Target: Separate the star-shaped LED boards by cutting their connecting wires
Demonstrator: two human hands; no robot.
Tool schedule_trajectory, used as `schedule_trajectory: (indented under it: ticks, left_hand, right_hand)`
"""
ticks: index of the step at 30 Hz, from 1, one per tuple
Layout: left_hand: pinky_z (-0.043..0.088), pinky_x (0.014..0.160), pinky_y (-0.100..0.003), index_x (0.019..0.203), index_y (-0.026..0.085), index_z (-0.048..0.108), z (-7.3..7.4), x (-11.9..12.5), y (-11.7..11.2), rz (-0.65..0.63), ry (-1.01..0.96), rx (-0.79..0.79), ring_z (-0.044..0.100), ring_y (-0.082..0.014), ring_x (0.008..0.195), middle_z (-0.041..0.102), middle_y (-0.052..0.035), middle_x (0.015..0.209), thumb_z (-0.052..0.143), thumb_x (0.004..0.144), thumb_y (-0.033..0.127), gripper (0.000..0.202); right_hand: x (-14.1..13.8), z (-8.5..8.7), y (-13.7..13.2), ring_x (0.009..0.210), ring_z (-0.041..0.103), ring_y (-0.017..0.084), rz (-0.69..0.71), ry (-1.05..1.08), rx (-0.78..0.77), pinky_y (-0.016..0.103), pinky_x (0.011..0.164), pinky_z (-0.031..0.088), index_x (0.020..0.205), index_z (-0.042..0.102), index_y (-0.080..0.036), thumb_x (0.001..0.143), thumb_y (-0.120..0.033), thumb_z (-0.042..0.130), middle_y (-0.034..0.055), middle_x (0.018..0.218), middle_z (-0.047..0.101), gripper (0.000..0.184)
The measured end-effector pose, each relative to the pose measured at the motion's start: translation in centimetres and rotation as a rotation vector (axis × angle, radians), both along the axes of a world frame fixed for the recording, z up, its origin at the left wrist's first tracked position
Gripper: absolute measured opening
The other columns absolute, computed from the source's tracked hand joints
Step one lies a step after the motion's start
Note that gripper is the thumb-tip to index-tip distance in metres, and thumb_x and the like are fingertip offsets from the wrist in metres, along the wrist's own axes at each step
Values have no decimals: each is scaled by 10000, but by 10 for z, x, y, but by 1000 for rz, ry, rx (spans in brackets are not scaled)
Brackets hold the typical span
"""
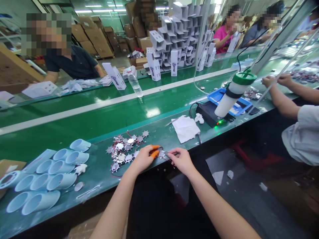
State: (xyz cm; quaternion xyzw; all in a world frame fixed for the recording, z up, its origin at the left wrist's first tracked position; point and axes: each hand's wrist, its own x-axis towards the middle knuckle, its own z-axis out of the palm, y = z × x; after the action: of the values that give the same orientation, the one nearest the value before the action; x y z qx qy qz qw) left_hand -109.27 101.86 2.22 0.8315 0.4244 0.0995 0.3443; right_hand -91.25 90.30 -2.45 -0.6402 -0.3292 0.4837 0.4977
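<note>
As a wired disc [161, 154] is pinched between the left hand [142, 160] and right hand [180, 161], orange finger cots [154, 152] are worn on the left.

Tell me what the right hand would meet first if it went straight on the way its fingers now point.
The small spiked metal disc just past the fingertips of the right hand; depth is unclear, so they may already touch. Beyond it lie the orange finger cots.
</note>
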Motion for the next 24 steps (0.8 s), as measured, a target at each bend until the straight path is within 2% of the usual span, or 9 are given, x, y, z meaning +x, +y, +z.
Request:
schedule_trajectory:
  ticks: [3,7,10,13,16,20,24]
  left_hand:
    - [515,984,-295,1315,231,642,3,0,-3,25,43,62,628,-129,1026,643,-28,1130,524,948,373,412]
    - [501,975,-340,1408,160,563,13,2,-5,38,154,170,585,-146,966,591,-69,1109,513,936,224,480]
    - [474,1058,-358,1498,236,465,19,4,-5,-61,222,252,562,-160,1090,557,-50,1270,540,933,240,570]
    - [444,1134,-345,1541,318,374,21,4,0,-165,295,318,514,-154,1247,486,20,1440,551,931,269,637]
    - [483,1033,-337,1533,347,373,19,3,7,-169,303,338,553,-146,1147,549,21,1337,571,926,339,639]
    - [477,941,-288,1503,348,413,11,4,11,-145,205,344,554,-108,988,589,22,1217,601,907,371,625]
    - [467,898,-265,1483,361,438,4,4,11,-95,169,349,551,-92,958,603,36,1128,605,903,380,603]
  right_hand:
    - [9,-2,-1,618,604,72,-16,12,31,133,551,464,1049,676,-109,726,-564,661,74,891,648,558]
    - [29,2,0,625,603,59,-62,-35,101,118,560,460,1045,673,-102,727,-575,661,73,941,652,570]
    - [42,7,10,622,601,62,-74,-68,128,113,566,454,1045,670,-104,741,-556,658,74,871,644,545]
    - [48,4,24,611,597,72,-56,-51,162,124,552,440,1044,665,-105,738,-550,669,79,854,639,540]
    - [48,-6,36,600,588,72,-47,-58,182,134,559,449,1042,661,-103,745,-541,667,70,795,621,529]
    - [48,-18,40,601,586,61,-56,-120,201,126,574,460,1032,659,-101,765,-531,646,62,764,612,506]
    - [50,-24,38,619,586,41,-45,-200,236,107,589,461,1025,672,-121,777,-572,618,53,755,607,517]
